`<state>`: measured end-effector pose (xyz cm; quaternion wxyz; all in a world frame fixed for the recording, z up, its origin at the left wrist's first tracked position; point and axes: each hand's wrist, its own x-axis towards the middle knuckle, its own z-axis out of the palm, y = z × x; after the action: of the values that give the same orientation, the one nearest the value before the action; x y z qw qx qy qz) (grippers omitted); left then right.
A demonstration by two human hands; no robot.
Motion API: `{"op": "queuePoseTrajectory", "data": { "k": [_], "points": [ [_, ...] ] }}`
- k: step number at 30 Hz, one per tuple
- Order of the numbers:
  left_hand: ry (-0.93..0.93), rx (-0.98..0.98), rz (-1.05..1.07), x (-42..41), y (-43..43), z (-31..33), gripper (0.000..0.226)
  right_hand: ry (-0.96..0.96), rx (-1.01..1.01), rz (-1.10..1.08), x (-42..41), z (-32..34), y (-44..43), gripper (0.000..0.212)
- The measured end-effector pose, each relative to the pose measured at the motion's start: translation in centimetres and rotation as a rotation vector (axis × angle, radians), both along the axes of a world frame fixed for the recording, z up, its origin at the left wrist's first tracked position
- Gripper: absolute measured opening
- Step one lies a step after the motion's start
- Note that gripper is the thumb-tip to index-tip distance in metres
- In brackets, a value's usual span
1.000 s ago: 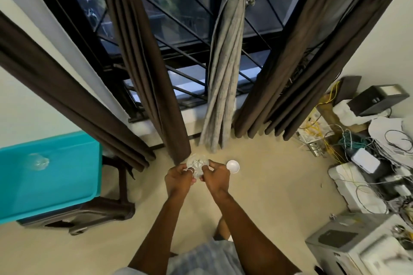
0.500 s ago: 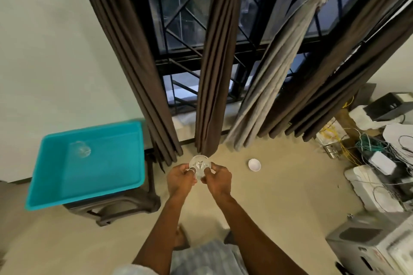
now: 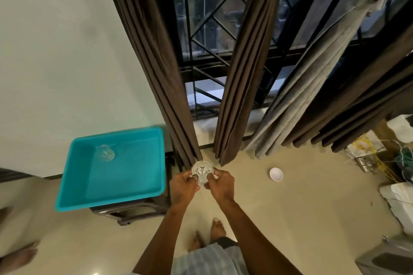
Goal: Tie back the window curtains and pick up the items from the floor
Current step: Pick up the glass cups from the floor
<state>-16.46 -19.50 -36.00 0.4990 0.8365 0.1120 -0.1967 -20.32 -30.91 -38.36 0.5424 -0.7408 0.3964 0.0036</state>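
Note:
A small clear cut-glass bowl (image 3: 202,171) sits between my two hands in front of me. My left hand (image 3: 183,188) pinches its left rim and my right hand (image 3: 220,186) pinches its right rim. A white bowl (image 3: 276,174) lies on the beige floor to the right. The teal tub (image 3: 111,165) stands on a dark stool to the left, with another clear glass piece (image 3: 105,153) inside it. Brown curtains (image 3: 241,69) hang loose at the window. A grey curtain (image 3: 312,78) is knotted at the upper right.
Tangled cables and white boxes (image 3: 384,154) crowd the floor at the right. A grey machine (image 3: 388,259) stands at the lower right. My bare feet (image 3: 207,234) are below my hands. Another person's foot (image 3: 19,257) shows at the lower left.
My view has swung left, so the teal tub now sits close beside my hands. Both hands still hold the glass bowl. The white bowl has stayed on the floor.

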Motion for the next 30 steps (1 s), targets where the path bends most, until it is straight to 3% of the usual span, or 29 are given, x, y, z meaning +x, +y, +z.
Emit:
{"op": "queuePoseTrajectory", "data": {
  "k": [5,14,26,30],
  "points": [
    [0.047,0.08,0.078,1.4,1.4,-1.5,0.019,-0.003,0.005,0.115,2.4,-1.8,1.3,0.031],
    [0.02,0.052,0.108,4.2,3.0,-1.4,0.018,0.026,0.0,0.1,5.7,-2.4,3.3,0.03],
    [0.162,0.082,0.095,10.3,14.3,-3.5,0.03,0.14,-0.044,0.076,11.6,-1.2,15.9,0.025],
    [0.176,0.02,0.059,13.5,18.2,-3.8,0.023,0.22,-0.055,0.075,15.1,-1.8,19.8,0.028]
  ]
}}
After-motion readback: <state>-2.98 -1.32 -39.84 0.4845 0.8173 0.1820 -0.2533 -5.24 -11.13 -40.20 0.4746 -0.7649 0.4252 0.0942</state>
